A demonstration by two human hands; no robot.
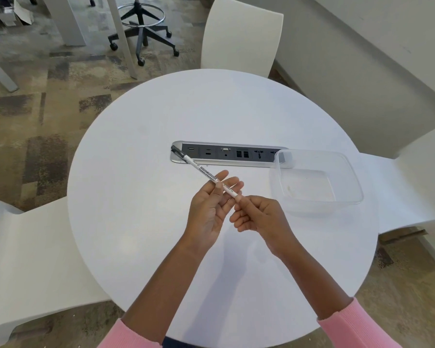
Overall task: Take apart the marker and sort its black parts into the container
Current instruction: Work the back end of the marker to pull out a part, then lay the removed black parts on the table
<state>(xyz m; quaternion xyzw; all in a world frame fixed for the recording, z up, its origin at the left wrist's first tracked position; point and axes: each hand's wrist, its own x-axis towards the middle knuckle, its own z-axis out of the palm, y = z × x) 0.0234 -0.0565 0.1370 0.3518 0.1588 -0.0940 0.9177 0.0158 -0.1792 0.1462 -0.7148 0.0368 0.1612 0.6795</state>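
Currently the slim white plastic marker (206,173) is held in the air above the worktop, slanting away from the person, with its black cap (176,150) on and pointing toward the far left. The left hand (209,207) supports the middle of the barrel. Its fingers (223,175) lie nearly straight beneath the marker while the thumb presses the barrel down against them. The right hand (259,214) has its fingers curled and pinches the near end of the barrel between thumb and forefinger. Nothing has come apart yet, and no part is in the container.

That clear, shallow rectangular plastic container (357,182) sits to the right of the hands, near but not touching them, and looks empty. Its far left corner overlaps the end of a grey recessed socket panel (226,154) set into the round white worktop (136,222). White moulded chairs (239,36) stand around it, and pink sleeves (357,325) cover the wrists.

The main risk I see is the loose left hold. With those fingers flat, a hard tug or twist from the right hand could make the barrel slip or flick free. The cap hangs directly over the socket panel, so a small black piece that popped off might drop into a port or roll off the curved edge. The light container could also slide if it were bumped.
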